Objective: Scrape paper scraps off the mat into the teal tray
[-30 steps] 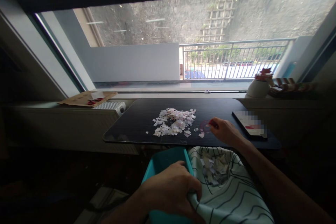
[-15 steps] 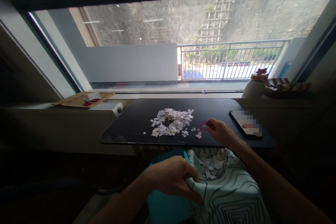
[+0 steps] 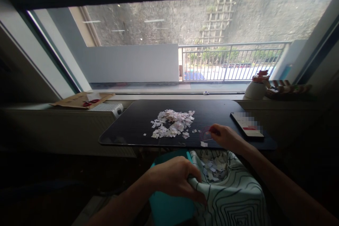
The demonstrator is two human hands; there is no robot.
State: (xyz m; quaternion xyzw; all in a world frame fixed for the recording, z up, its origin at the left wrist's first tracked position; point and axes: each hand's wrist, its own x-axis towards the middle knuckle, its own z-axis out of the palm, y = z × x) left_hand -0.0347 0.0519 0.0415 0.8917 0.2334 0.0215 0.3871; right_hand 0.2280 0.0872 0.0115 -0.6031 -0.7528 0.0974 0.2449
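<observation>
Paper scraps (image 3: 172, 127) lie heaped near the middle of the tabletop (image 3: 212, 109). By its front edge I have the right hand (image 3: 226, 138) pinching a pinkish see-through thing (image 3: 204, 133); below, my left hand (image 3: 176, 176) keeps its grip closed on patterned cloth (image 3: 238, 192).

Left grip (image 3: 177, 176) curled, right grip (image 3: 224, 136) pinched

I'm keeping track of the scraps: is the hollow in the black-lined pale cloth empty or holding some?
Not empty: paper scraps lie inside the pale cloth, near the left hand. I cannot tell how deep.
</observation>
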